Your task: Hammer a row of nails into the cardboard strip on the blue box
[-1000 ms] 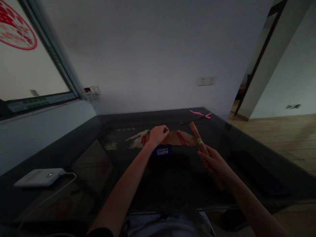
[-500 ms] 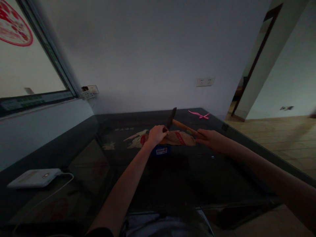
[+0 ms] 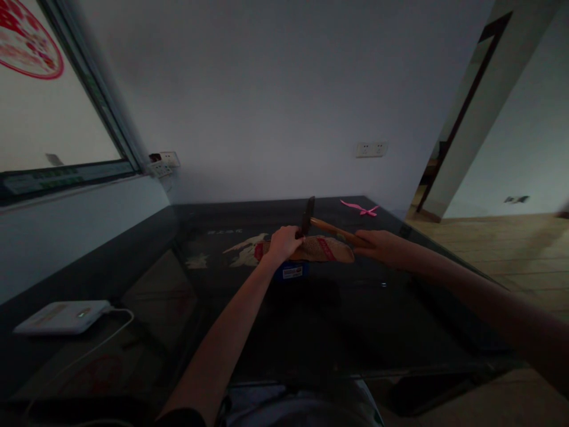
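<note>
My right hand (image 3: 377, 248) is wrapped round the wooden handle of a hammer (image 3: 333, 230). The hammer's dark head points down at my left hand's fingertips, upon a tan, insole-shaped piece (image 3: 340, 251) with red bands. My left hand (image 3: 283, 242) rests over the left part of this piece, its thumb and fingers pinched together beside the hammer head. Whatever sits in that pinch is too small and dark to make out. Under the tan piece, a blue box (image 3: 292, 272) with a white label shows its front side.
The dark glossy table (image 3: 347, 332) meets a wall at the back. A pink ribbon-like item (image 3: 364, 211) lies near the far right corner. At the left is a white power bank (image 3: 62, 318) with a cable. A small shiny bit (image 3: 383, 284) lies right of the box.
The hammer head has tipped more upright and dropped slightly toward my left fingertips. My left hand stays in place on the tan piece. The view has shifted a little.
</note>
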`<state>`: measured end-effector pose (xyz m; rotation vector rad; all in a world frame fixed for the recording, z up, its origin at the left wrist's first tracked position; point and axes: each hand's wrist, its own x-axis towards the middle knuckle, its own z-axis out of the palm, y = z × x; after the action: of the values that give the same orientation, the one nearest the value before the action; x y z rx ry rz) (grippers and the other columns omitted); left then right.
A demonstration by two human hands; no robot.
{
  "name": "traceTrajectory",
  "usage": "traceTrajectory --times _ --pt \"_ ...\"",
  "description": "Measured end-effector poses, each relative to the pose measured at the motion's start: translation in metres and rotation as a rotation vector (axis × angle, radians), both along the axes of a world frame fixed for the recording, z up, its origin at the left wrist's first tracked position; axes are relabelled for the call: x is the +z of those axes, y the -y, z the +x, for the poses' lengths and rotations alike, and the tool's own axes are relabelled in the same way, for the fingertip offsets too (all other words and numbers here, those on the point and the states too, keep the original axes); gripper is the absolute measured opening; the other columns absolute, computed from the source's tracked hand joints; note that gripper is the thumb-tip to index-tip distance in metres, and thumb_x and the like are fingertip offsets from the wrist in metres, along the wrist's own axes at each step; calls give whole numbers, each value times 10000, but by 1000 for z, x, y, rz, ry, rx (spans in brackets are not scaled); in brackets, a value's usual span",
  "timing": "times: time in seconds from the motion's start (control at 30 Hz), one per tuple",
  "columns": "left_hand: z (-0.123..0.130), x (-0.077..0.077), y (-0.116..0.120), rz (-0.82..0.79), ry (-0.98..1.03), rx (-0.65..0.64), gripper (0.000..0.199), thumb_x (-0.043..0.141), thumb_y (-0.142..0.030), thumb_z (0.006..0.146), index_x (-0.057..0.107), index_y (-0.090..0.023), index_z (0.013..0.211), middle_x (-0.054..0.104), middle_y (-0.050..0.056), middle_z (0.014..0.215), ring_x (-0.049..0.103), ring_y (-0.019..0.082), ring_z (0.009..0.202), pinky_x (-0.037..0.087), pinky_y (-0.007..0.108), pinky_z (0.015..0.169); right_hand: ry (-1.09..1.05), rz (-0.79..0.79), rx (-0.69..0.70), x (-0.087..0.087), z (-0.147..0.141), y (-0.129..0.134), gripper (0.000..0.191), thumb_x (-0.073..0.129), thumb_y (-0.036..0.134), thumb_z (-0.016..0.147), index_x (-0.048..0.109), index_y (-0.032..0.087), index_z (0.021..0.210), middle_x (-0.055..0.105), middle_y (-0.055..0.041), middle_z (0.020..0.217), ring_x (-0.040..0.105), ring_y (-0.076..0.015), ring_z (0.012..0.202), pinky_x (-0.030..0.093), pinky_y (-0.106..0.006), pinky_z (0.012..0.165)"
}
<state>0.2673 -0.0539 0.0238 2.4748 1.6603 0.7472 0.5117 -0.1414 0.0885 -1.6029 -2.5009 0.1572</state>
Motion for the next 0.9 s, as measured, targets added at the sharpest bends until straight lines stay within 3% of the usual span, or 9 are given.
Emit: traceTrajectory --times 0.47,0.7,0.9 --pt "0 0 2 19 -13 -26 186 563 -289 799 681 -213 922 697 45 928 632 187 869 475 277 782 11 12 -37 0 -1 3 144 474 319 828 490 183 786 579 -49 721 550 -156 621 372 -252 525" --pt "-1 -2 -1 22 -38 1 226 572 -304 786 677 -191 951 698 70 930 636 202 862 479 275 755 -10 3 4 -8 1 0 158 473 326 821 478 189 744 563 -32 681 535 -145 591 358 -251 513" --pt "-1 -1 0 -10 5 -12 191 574 -299 796 682 -217 932 698 45 943 629 184 890 468 268 790 -166 -50 -79 0 2 11 158 488 329 811 434 207 726 486 16 553 467 -108 441 337 -233 404"
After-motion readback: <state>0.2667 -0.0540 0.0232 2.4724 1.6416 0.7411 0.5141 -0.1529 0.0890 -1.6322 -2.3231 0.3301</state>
